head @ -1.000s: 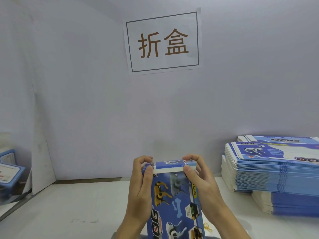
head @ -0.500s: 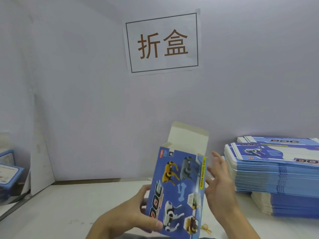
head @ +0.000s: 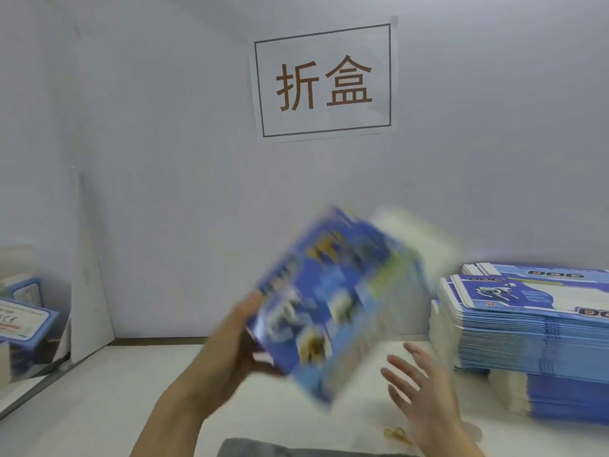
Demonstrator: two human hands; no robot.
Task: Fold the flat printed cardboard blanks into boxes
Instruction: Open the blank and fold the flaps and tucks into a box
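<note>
A blue printed box point(head: 333, 291) with robot-dog pictures is in the air above the white table, tilted to the right and blurred by motion. Its pale top flap point(head: 415, 235) stands open at the upper right. My left hand point(head: 237, 338) grips the box at its lower left edge. My right hand point(head: 418, 387) hovers below and to the right of the box with fingers spread, apart from it. A tall stack of flat blue blanks point(head: 527, 328) lies at the right.
A paper sign point(head: 324, 82) hangs on the grey back wall. Folded blue boxes point(head: 23, 311) sit at the far left behind a panel edge. A yellow rubber band point(head: 397, 434) lies on the white table point(head: 99, 407) near my right hand.
Both hands pressed the box's top end a second ago. Since then my right hand let go and dropped away, and my left hand swung the box up and tilted it right, flap open.
</note>
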